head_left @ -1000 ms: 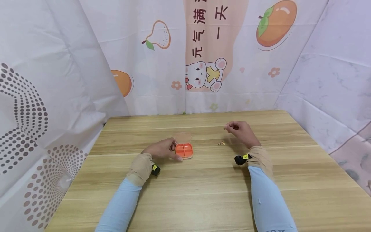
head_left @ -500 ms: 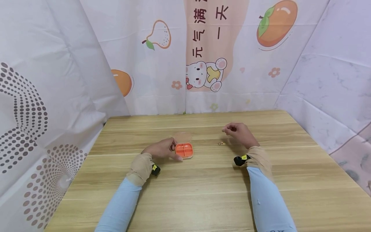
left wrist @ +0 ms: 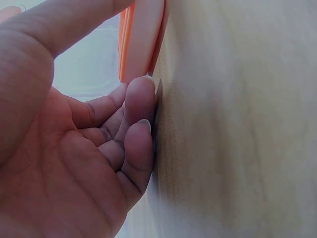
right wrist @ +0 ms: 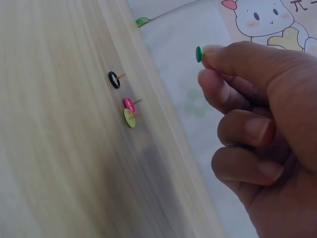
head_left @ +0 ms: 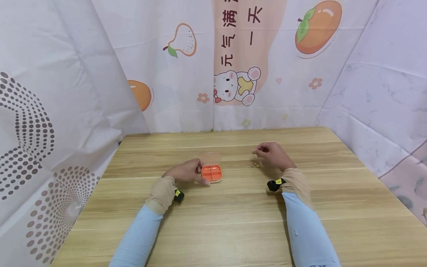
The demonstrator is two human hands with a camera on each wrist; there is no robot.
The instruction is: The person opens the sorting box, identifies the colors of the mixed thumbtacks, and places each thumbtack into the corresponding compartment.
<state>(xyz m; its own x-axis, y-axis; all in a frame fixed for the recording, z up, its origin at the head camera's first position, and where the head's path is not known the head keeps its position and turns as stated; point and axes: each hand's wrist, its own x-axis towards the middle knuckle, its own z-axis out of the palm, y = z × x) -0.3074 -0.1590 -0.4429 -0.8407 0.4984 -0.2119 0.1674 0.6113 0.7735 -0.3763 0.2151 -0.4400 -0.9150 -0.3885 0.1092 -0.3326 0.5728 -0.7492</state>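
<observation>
Right hand (head_left: 274, 155) is raised over the worktop (head_left: 233, 207), thumb and forefinger pinching a green pin (right wrist: 198, 53) by its shaft, head outward. Left hand (head_left: 185, 172) rests on the worktop, fingers curled against the near-left edge of the orange box (head_left: 211, 173), steadying it. The box is open and partitioned; its clear lid (head_left: 210, 158) lies flat behind it. Three loose pins (head_left: 255, 164) lie near the right hand, between it and the box.

Risks, as judged:
- The pinch is fine and on a thin shaft; a slight slackening could drop the pin, and it may roll.
- The point lies near the fingertips; a squeeze or slip could prick.
- The box is light; a nudge from the left hand could shift it.
- A low sweep of the right hand could scatter the loose pins.
</observation>
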